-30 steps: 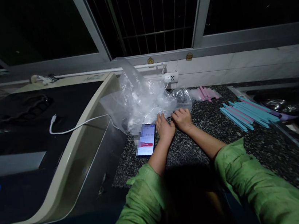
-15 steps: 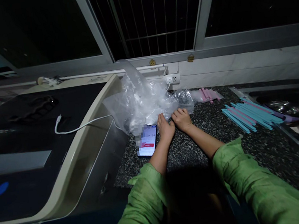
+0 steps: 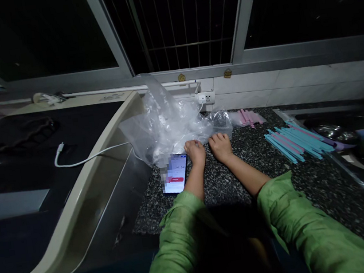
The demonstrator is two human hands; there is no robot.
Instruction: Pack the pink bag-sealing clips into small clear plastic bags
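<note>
My left hand (image 3: pixel 195 151) rests on the dark speckled counter, its fingers curled in and nothing visible in them. Just to its left lies a phone (image 3: pixel 180 172) with a lit screen and a red bar, partly blurred out. My right hand (image 3: pixel 221 146) is a loose fist on the counter, a short gap to the right of my left hand, also with nothing showing in it. Right behind both hands spreads a crumpled heap of clear plastic bags (image 3: pixel 175 126). The fingertips of both hands come near its front edge; whether they touch it I cannot tell.
Pink strips (image 3: pixel 250 117) in a clear bag lie behind on the right. Several blue and pink strips (image 3: pixel 298 141) lie beside the sink with a metal bowl (image 3: pixel 335 132). On the left stands a washing machine (image 3: pixel 84 185) with a white cable (image 3: pixel 84 161). A wall socket (image 3: pixel 208 97) is behind.
My left hand has gone from flat, extended fingers to curled fingers, close by the phone. My right hand stays a loose fist. The view has shifted slightly to the right.
</note>
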